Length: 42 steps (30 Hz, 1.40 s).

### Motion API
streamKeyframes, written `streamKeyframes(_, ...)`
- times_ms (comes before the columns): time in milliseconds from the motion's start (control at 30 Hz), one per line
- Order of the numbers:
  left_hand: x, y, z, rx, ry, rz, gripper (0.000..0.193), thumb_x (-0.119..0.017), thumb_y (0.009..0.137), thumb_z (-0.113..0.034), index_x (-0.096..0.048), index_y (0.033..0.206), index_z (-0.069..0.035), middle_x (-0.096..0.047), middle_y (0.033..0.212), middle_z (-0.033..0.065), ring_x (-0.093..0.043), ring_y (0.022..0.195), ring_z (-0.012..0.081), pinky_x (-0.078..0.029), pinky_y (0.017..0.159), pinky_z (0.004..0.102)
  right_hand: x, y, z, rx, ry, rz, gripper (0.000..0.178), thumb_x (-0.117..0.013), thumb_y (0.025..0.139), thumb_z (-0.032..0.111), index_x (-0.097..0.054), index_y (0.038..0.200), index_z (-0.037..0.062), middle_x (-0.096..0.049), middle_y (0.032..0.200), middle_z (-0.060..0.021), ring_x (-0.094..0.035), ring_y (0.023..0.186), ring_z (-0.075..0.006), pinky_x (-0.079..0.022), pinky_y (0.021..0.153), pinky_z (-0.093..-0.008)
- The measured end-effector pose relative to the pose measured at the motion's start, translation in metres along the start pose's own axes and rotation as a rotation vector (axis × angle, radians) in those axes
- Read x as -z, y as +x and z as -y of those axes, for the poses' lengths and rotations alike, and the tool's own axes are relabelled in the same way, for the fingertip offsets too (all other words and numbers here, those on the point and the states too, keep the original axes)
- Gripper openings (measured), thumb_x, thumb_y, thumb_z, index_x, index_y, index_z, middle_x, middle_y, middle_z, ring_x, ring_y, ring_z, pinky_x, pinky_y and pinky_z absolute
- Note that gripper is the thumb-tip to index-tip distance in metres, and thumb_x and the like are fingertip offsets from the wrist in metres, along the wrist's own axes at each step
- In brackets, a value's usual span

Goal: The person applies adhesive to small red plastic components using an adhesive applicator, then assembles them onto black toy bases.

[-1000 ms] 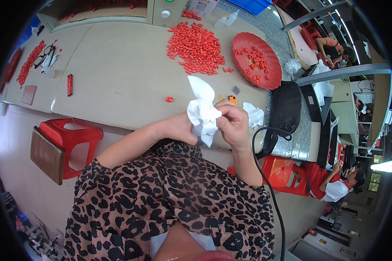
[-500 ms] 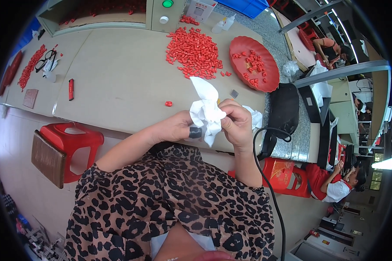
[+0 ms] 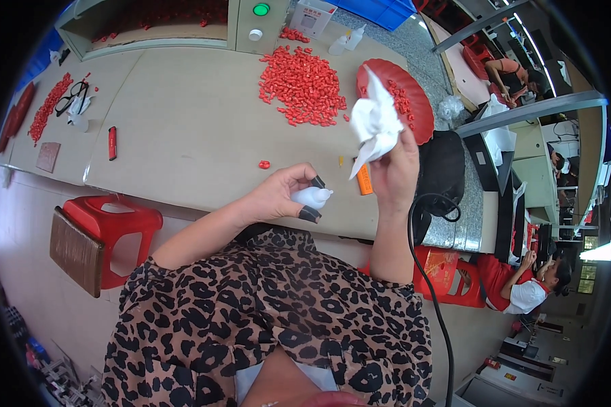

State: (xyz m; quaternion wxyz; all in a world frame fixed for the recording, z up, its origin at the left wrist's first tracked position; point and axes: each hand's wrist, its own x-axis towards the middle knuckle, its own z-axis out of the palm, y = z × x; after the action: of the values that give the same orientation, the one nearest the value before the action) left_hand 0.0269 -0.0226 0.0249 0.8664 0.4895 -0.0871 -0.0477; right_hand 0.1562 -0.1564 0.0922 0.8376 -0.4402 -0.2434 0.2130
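Observation:
My left hand (image 3: 286, 196) is closed around a small white squeeze bottle (image 3: 311, 197) with a narrow nozzle pointing right; black tape wraps its thumb and a fingertip. My right hand (image 3: 395, 165) pinches a crumpled white tissue (image 3: 375, 117), raised in front of the red scalloped tray (image 3: 424, 112). Beside that hand an orange object (image 3: 364, 178), perhaps a lighter, shows on the table. A small yellow piece (image 3: 341, 161) lies left of it. One red piece (image 3: 264, 164) sits alone above my left hand.
A heap of small red pieces (image 3: 301, 85) covers the table's far middle. Two small bottles (image 3: 346, 42) stand behind it near a white box (image 3: 312, 17). A red lighter-like object (image 3: 112, 143) and eyeglasses (image 3: 72, 98) lie left. A black bag (image 3: 445, 169) and cable border the right side.
My right hand has lifted the tissue up and right, away from my left hand. The white bottle in my left hand and the orange object are now uncovered.

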Motion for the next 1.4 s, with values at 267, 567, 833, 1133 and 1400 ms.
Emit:
streamKeyframes(267, 0.004, 0.003, 0.008, -0.059, 0.002, -0.020, 0.042, -0.071, 0.060, -0.002, -0.041, 0.089, -0.007, -0.047, 0.086, 0.0018, -0.050, 0.078, 0.0092, -0.042, 0.070, 0.0232, 0.040, 0.102, 0.001, 0.093, -0.394, -0.160, 0.016, -0.054, 0.079, 0.009, -0.051, 0.091, -0.0011, -0.057, 0.073, -0.0038, -0.051, 0.054, -0.0066, -0.038, 0.044, -0.0177)
streamKeyframes(567, 0.006, -0.001, 0.016, -0.021, 0.023, -0.030, 0.037, -0.064, 0.063, 0.004, -0.040, 0.090, -0.006, -0.045, 0.088, 0.0007, -0.046, 0.083, 0.0081, -0.038, 0.076, 0.0232, 0.043, 0.198, -0.051, 0.280, -1.468, -0.249, 0.021, -0.060, 0.069, 0.016, -0.062, 0.084, 0.0028, -0.060, 0.073, -0.0151, -0.058, 0.071, -0.0276, -0.045, 0.068, -0.0352)
streamKeyframes(833, 0.004, -0.001, 0.012, 0.040, 0.069, -0.034, 0.036, -0.063, 0.063, 0.004, -0.041, 0.090, -0.006, -0.044, 0.090, 0.0007, -0.045, 0.088, 0.0086, -0.036, 0.080, 0.0236, 0.070, 0.246, -0.083, -0.005, -1.985, -0.167, 0.028, -0.055, 0.071, 0.022, -0.060, 0.092, 0.0040, -0.059, 0.087, -0.0161, -0.057, 0.080, -0.0312, -0.044, 0.072, -0.0388)
streamKeyframes(1133, 0.004, -0.003, 0.015, -0.013, 0.056, -0.114, 0.035, -0.067, 0.064, -0.001, -0.043, 0.089, -0.006, -0.046, 0.093, 0.0017, -0.047, 0.086, 0.0083, -0.039, 0.077, 0.0231, 0.025, 0.168, -0.024, 0.244, -1.879, 0.013, 0.017, -0.051, 0.073, 0.012, -0.060, 0.085, 0.0031, -0.059, 0.086, -0.0142, -0.057, 0.078, -0.0293, -0.045, 0.067, -0.0380)
streamKeyframes(1400, 0.006, 0.002, 0.025, -0.055, 0.031, -0.140, 0.032, -0.067, 0.066, -0.002, -0.047, 0.091, -0.005, -0.055, 0.090, 0.0017, -0.051, 0.083, 0.0067, -0.043, 0.074, 0.0225, 0.053, 0.017, -0.013, 0.163, -1.598, 0.620, 0.020, -0.052, 0.065, 0.000, -0.060, 0.083, 0.0051, -0.057, 0.084, -0.0065, -0.050, 0.084, -0.0225, -0.041, 0.075, -0.0309)
